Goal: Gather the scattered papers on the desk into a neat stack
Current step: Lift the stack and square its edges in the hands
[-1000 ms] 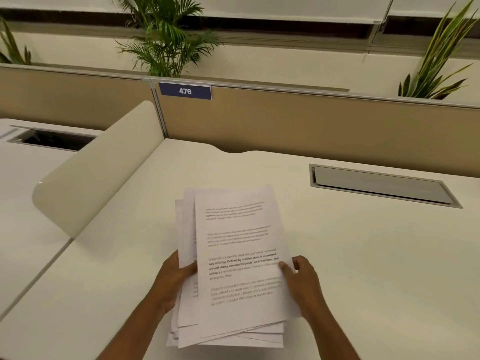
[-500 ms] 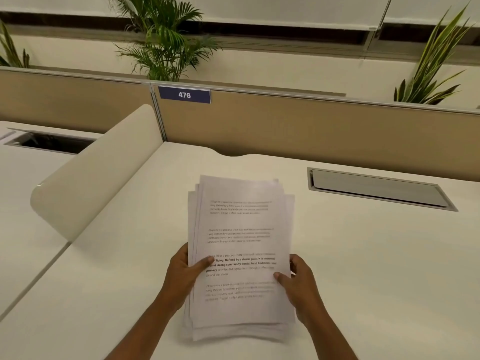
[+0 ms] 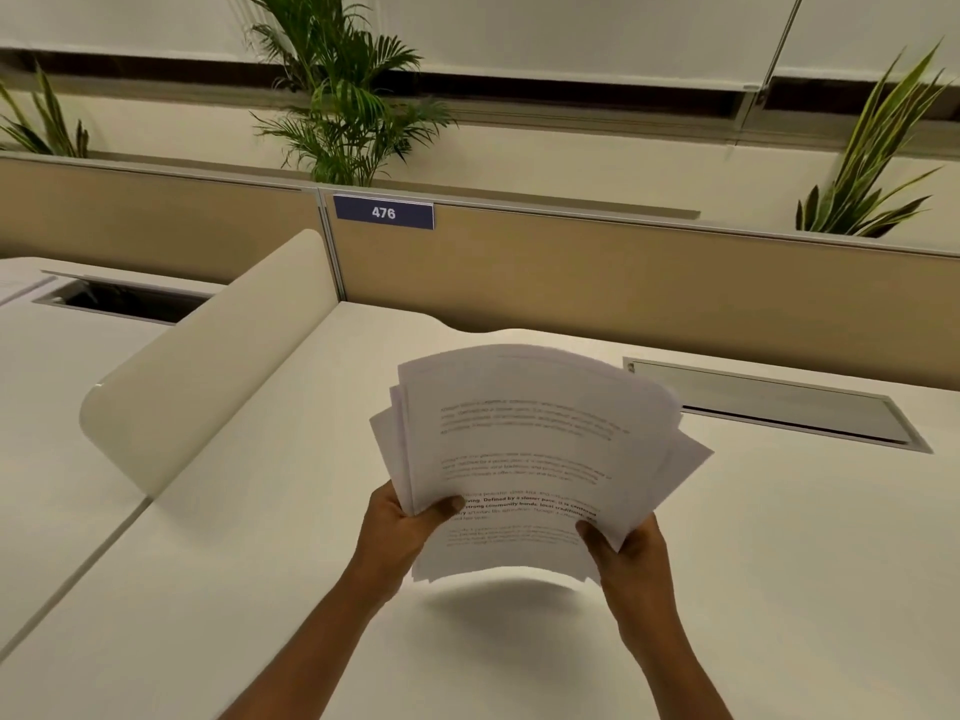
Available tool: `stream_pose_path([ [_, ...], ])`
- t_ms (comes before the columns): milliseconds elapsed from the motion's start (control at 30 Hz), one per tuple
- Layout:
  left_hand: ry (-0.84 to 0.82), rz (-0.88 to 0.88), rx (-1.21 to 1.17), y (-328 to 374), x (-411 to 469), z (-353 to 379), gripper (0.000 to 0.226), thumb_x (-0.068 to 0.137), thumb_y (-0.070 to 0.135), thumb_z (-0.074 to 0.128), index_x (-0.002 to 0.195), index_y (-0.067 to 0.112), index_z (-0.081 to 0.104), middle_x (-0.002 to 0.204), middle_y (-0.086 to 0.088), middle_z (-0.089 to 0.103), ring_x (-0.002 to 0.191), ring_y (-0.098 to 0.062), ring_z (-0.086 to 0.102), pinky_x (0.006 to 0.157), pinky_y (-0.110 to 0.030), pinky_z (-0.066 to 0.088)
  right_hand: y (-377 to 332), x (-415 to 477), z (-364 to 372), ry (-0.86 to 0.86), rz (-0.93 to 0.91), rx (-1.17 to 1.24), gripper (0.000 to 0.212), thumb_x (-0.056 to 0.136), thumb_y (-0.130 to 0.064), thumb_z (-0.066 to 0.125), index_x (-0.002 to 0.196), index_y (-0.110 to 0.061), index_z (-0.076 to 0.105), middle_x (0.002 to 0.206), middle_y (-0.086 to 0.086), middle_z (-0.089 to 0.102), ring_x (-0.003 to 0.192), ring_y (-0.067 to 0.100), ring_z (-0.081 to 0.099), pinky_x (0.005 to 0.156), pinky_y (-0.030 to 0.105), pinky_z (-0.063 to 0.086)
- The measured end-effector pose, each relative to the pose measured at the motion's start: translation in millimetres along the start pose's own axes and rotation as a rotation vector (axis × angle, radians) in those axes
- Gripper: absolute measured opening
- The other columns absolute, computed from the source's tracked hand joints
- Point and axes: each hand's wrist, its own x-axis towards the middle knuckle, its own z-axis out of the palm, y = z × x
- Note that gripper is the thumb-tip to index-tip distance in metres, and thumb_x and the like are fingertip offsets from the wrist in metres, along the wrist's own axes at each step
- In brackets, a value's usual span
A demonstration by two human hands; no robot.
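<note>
A bundle of several white printed papers (image 3: 524, 449) hangs in the air above the white desk (image 3: 779, 563), bowed upward and casting a shadow below. The sheets are fanned, with corners sticking out at the left and right. My left hand (image 3: 400, 532) grips the bundle's left edge, thumb on the top page. My right hand (image 3: 623, 553) grips the lower right corner, thumb on top. No loose sheet lies on the desk in view.
A rounded cream divider (image 3: 208, 366) slants along the desk's left side. A closed cable flap (image 3: 769, 402) is set into the desk at the right, an open one (image 3: 119, 298) on the neighbouring desk. A tan partition (image 3: 623, 283) labelled 476 stands behind.
The papers lay on the desk under both hands before; now both hands have lifted the bundle off the surface, and it bows and fans out.
</note>
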Motion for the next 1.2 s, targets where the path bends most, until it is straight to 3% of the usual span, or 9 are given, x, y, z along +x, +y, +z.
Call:
stream_pose_path([
  [167, -0.042, -0.064, 0.039, -8.9, -3.6, 6.6, 0.044, 0.057, 0.023, 0.085, 0.1, 0.027, 0.073, 0.1, 0.002, 0.078, 0.093, -0.02, 0.073, 0.073, -0.035, 0.061, 3.2, -0.5, 5.1, 0.017, -0.001, -0.035, 0.048, 0.076, -0.009, 0.076, 0.093, -0.049, 0.057, 0.097, -0.012, 0.067, 0.089, 0.01, 0.064, 0.065, 0.021, 0.054],
  [367, -0.011, -0.013, 0.046, -5.4, -2.6, 12.5, 0.029, 0.064, 0.021, 0.079, 0.088, 0.037, 0.076, 0.092, 0.006, 0.078, 0.086, -0.017, 0.073, 0.062, -0.026, 0.059, 11.0, 1.7, 6.3, 0.032, 0.066, 0.009, 0.024, 0.081, -0.011, 0.071, 0.09, -0.031, 0.063, 0.085, -0.016, 0.073, 0.086, 0.017, 0.069, 0.065, 0.026, 0.054],
  [567, -0.046, -0.083, 0.061, -16.3, -3.9, 13.1, 0.037, 0.059, 0.024, 0.084, 0.095, 0.032, 0.074, 0.097, 0.004, 0.078, 0.09, -0.017, 0.073, 0.068, -0.027, 0.06, 11.3, 1.0, 6.8, -0.013, 0.085, -0.057, 0.036, 0.075, -0.014, 0.078, 0.096, -0.038, 0.061, 0.086, -0.017, 0.071, 0.083, 0.004, 0.067, 0.056, 0.018, 0.055],
  [800, -0.009, -0.128, 0.068, -30.9, -12.3, 18.3, 0.031, 0.077, 0.015, 0.077, 0.089, 0.043, 0.073, 0.094, 0.012, 0.077, 0.091, -0.009, 0.071, 0.066, -0.021, 0.058, 29.2, -1.5, 12.7, 0.013, 0.156, -0.149, 0.021, 0.08, -0.03, 0.073, 0.088, -0.04, 0.057, 0.092, -0.017, 0.068, 0.088, 0.008, 0.065, 0.061, 0.017, 0.05],
  [867, 0.017, -0.148, 0.046, -28.5, -11.8, 20.2, 0.023, 0.075, 0.021, 0.078, 0.086, 0.041, 0.075, 0.092, 0.01, 0.078, 0.088, -0.012, 0.072, 0.065, -0.021, 0.058, 29.1, 0.7, 9.6, -0.004, 0.143, -0.198, 0.024, 0.079, -0.034, 0.073, 0.095, -0.039, 0.055, 0.097, -0.012, 0.066, 0.092, 0.011, 0.064, 0.063, 0.017, 0.05],
  [967, 0.056, -0.169, -0.085, -21.9, -12.6, 24.2, 0.027, 0.069, 0.027, 0.078, 0.095, 0.033, 0.074, 0.099, 0.002, 0.078, 0.092, -0.017, 0.073, 0.07, -0.026, 0.059, 34.0, 3.4, -0.3, 0.112, 0.209, -0.212, 0.056, 0.07, -0.037, 0.08, 0.112, -0.023, 0.047, 0.111, 0.004, 0.055, 0.102, 0.021, 0.06, 0.077, 0.029, 0.052],
  [1067, 0.067, -0.196, -0.324, -17.2, -15.7, 31.9, 0.04, 0.072, 0.02, 0.075, 0.11, 0.027, 0.068, 0.108, -0.003, 0.076, 0.099, -0.023, 0.072, 0.075, -0.035, 0.06, 39.3, -0.5, -9.1, 0.171, 0.434, 0.055, 0.076, 0.071, -0.037, 0.079, 0.129, -0.023, 0.032, 0.123, 0.01, 0.052, 0.111, 0.026, 0.056, 0.089, 0.037, 0.046],
  [1133, 0.058, -0.27, -0.472, -19.1, -21.0, 41.5, 0.051, 0.073, 0.018, 0.074, 0.122, 0.022, 0.062, 0.115, -0.008, 0.073, 0.102, -0.027, 0.071, 0.074, -0.042, 0.06, 43.4, -6.0, -7.9, 0.021, 0.519, 0.396, 0.07, 0.074, -0.036, 0.073, 0.132, -0.017, 0.04, 0.125, 0.012, 0.062, 0.111, 0.03, 0.062, 0.092, 0.043, 0.05],
  [1200, 0.039, -0.31, -0.527, -26.9, -29.7, 53.9, 0.056, 0.075, 0.017, 0.072, 0.129, 0.021, 0.057, 0.119, -0.009, 0.071, 0.105, -0.029, 0.07, 0.074, -0.043, 0.06, 42.6, -12.5, -1.6, -0.122, 0.509, 0.64, 0.053, 0.078, -0.029, 0.07, 0.127, -0.018, 0.054, 0.122, 0.01, 0.068, 0.11, 0.03, 0.066, 0.086, 0.045, 0.056],
])
